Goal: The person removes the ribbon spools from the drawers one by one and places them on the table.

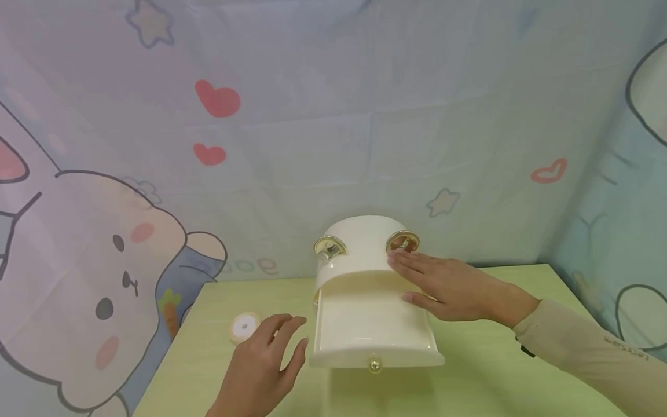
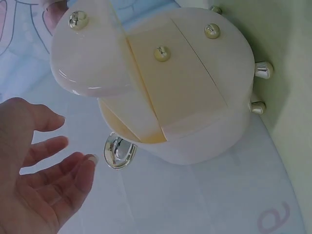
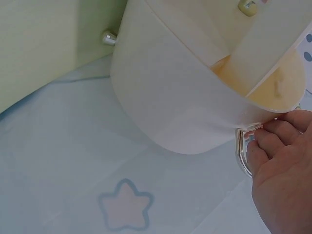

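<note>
A cream-white rounded drawer box (image 1: 367,246) stands on the table, its top drawer (image 1: 372,330) pulled out towards me. A gold knob (image 1: 374,365) sits on that drawer's front. Two gold ring-shaped fittings rise from the top, one on the left (image 1: 330,247) and one on the right (image 1: 403,241). My right hand (image 1: 453,286) rests with extended fingers on the box's upper right side, fingertips at the right fitting. To the left of the drawer, my left hand (image 1: 266,362) hovers apart from it, fingers loosely bent and holding nothing. Lower drawers with gold knobs (image 2: 212,31) show in the left wrist view.
A small round disc (image 1: 245,328) with a white middle and tan rim lies on the green table (image 1: 495,376), left of the box. Close behind hangs a pale cloth (image 1: 292,145) printed with hearts, stars and a rabbit. Gold feet (image 2: 263,69) support the box.
</note>
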{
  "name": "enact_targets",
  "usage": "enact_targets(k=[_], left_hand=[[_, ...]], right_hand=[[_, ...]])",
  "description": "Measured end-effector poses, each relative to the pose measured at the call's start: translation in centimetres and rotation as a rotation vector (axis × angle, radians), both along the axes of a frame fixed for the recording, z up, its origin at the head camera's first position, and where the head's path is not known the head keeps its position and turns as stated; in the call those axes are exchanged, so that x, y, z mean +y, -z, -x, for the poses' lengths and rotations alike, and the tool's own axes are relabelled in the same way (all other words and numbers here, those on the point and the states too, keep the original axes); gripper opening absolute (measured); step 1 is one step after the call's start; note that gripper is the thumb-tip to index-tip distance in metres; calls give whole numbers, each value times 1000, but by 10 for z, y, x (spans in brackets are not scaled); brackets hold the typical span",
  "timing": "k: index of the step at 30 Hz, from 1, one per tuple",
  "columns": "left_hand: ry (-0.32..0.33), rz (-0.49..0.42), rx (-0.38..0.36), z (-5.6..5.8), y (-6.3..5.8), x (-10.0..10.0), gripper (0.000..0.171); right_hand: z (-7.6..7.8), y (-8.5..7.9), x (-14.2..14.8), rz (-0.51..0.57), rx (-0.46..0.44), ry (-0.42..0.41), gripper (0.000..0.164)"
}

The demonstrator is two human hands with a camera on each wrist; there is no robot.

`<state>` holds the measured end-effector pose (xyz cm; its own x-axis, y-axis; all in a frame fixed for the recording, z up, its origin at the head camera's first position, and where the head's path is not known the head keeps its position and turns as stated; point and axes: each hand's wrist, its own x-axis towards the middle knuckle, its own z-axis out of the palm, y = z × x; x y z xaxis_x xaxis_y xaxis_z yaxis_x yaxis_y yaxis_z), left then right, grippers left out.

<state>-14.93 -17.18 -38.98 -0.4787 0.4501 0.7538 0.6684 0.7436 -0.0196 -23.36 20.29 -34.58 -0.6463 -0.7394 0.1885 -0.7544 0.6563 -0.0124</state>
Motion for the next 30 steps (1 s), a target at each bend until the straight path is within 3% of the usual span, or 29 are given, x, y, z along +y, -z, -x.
enact_targets(k=[3,8,10,15,18,25,30], left_hand=[[74,-24,97,-4,-2,9,35],[232,-39,326,-9,-5,28,22],[282,-16,385,-10,-5,35,20],[300,120,507,-12,4,47,22],[277,178,520,-12,11,50,20],[251,196,370,-14,26,57,23],[279,238,455,-7,33,61,26]], right_hand=[[0,1,0,-1,-2,-3,65],[2,2,0,-6,3,-2,66],[2,2,0,-5,5,0,66],[2,1,0,0,0,-2,66],[2,1,0,0,-2,-1,66],[2,2,2,0,-12,7,66],[3,2,1,5,-16,5,67]])
